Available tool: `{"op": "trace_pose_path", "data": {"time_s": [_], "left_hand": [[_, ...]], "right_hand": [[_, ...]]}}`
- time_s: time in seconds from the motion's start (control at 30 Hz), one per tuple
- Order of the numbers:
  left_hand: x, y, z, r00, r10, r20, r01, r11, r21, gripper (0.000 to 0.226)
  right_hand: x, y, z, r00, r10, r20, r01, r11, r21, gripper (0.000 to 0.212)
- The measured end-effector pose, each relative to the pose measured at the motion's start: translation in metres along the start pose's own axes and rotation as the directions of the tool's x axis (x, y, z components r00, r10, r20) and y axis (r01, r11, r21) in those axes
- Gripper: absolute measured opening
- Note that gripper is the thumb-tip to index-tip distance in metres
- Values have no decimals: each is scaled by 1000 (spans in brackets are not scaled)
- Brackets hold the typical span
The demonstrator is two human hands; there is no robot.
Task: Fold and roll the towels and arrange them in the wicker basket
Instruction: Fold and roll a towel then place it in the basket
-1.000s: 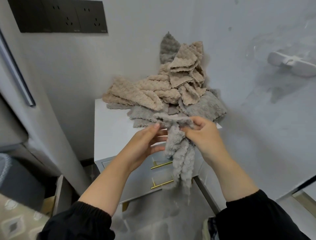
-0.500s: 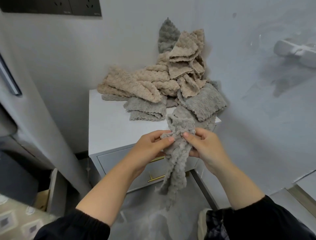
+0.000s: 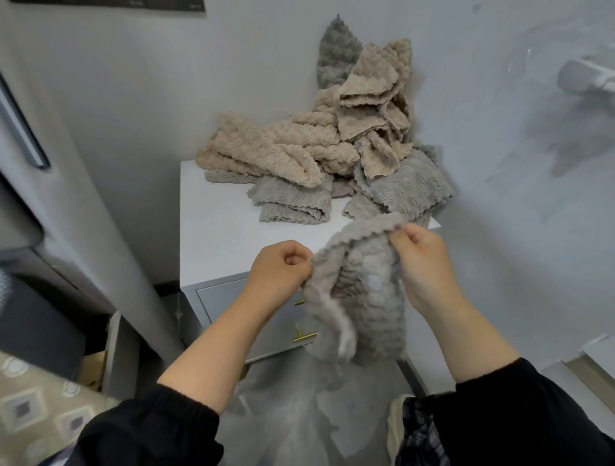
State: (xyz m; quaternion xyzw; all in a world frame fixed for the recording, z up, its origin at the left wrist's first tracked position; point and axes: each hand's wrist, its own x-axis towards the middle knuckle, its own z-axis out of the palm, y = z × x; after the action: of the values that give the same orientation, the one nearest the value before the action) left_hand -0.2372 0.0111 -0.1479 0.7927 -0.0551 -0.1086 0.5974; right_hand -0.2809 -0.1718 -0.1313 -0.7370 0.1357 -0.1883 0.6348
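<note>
The left hand (image 3: 281, 269) and the right hand (image 3: 424, 257) held one grey towel (image 3: 369, 299) up in the air in front of a white cabinet, just over the near edge of its tabletop (image 3: 216, 239). The left fingers (image 3: 293, 256) were curled tight and pinched the towel's scalloped upper edge at its left end. The right fingers (image 3: 404, 236) were curled the same way and pinched that edge at its right end, a little higher and farther from the person. Between the two hands the edge ran in a shallow arc, and the rest of the towel hung down bunched and partly doubled over itself, covering part of the drawer front (image 3: 233, 309) and reaching below the brass drawer handle (image 3: 304, 336). The lower part of the cloth was blurred, so its folds could not be made out. Both forearms were bare, with black sleeves (image 3: 149, 429) pushed up toward the elbows. At the back of the tabletop, against the pale wall, lay the pile of towels (image 3: 332, 149) not yet folded: beige ones heaped on top and draped to the left, a grey one (image 3: 336, 53) standing up against the wall behind them, a loosely folded grey one (image 3: 293, 203) at the near side of the heap, and another grey one (image 3: 409, 186) spread at the right corner, near the right hand but apart from it. A dark socket panel (image 3: 133, 3) showed at the upper edge of the view, and a patterned cloth (image 3: 33, 399) lay at the lower left.
</note>
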Motion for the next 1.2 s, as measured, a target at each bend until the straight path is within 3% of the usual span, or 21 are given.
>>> {"op": "trace_pose_path", "data": {"time_s": [0.1, 0.2, 0.27, 0.33, 0.4, 0.47, 0.57, 0.63, 0.73, 0.83, 0.9, 1.0, 1.1, 1.2], "left_hand": [[-2, -2, -5, 985, 170, 34, -171, 913, 369, 26], [-3, -11, -6, 979, 155, 130, -201, 819, 538, 23], [-1, -18, -7, 975, 66, 212, -178, 803, 568, 6], [-1, -24, -10, 948, -54, 313, -136, 822, 553, 18], [0, -24, -13, 940, -87, 330, -109, 839, 533, 24], [4, -23, -16, 979, -18, 203, -86, 867, 492, 27], [8, -17, -25, 989, 124, -85, -85, 927, 366, 22], [11, -7, -37, 978, 160, -131, -112, 941, 319, 15], [18, 6, -66, 995, 92, 37, -98, 848, 521, 16], [27, 13, -96, 988, 37, 151, -124, 775, 620, 9], [31, 13, -108, 991, 103, 87, -134, 755, 642, 4], [38, 8, -114, 973, 192, -132, -69, 777, 626, 15], [46, 0, -120, 872, 278, -402, -3, 825, 565, 18], [52, 2, -122, 817, 274, -508, 1, 879, 476, 26]], "right_hand": [[-2, -8, 0, 1000, 6, 2, -6, 999, 38, 24], [-3, -9, 2, 998, -20, 62, 13, 994, 109, 29], [-1, -11, 1, 997, -33, 75, 21, 986, 164, 30], [2, -13, -5, 997, 0, 78, -20, 968, 250, 23], [6, -15, -13, 997, 38, 60, -55, 942, 332, 18], [11, -15, -21, 997, 69, 16, -70, 940, 334, 17], [18, -11, -29, 995, 80, -60, -72, 989, 127, 20], [21, -9, -29, 988, 152, -24, -150, 985, 82, 23], [23, -11, -23, 928, 338, 157, -370, 889, 269, 39], [26, -16, -19, 893, 384, 234, -435, 870, 231, 48], [26, -19, -13, 883, 377, 280, -436, 879, 191, 47], [26, -20, -1, 896, 339, 288, -393, 906, 156, 34], [31, -16, 10, 974, 143, 178, -140, 990, -32, 22], [40, -15, 23, 996, -82, 26, 86, 957, -276, 14]]}}
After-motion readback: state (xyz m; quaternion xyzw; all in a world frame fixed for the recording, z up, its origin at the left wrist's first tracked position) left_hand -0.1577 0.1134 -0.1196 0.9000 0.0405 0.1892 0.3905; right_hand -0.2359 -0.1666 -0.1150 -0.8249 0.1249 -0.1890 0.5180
